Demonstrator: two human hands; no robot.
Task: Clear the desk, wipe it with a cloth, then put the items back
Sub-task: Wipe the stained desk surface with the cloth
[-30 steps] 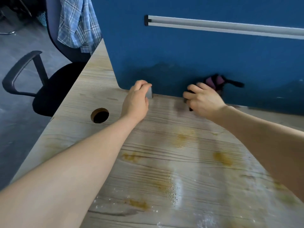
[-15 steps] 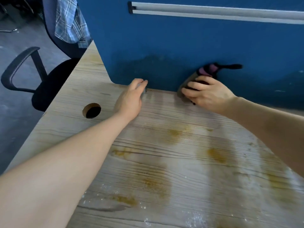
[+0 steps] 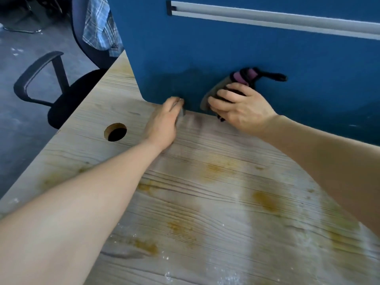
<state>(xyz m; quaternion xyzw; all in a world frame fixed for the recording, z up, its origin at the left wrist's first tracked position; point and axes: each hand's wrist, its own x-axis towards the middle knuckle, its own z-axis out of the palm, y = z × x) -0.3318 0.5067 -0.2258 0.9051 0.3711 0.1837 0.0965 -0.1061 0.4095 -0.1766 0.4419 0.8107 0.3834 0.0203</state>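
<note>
The left hand [image 3: 164,122] pinches a small grey object [image 3: 181,113] against the blue partition [image 3: 205,50]; the right hand [image 3: 240,108] grips a tan-and-purple bundle [image 3: 242,76], probably lifting it off the stained wood-grain counter [image 3: 205,202].

Soft daylight, desk [image 3: 205,202] glare, wide-angle edge distortion, slight blur.

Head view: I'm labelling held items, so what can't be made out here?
- Small grey item under the left hand: fingers cover most of it.
- Black and purple object held by the right hand: hand hides its lower part; identity unclear.
- Desk: cut off by bottom edge.
</note>
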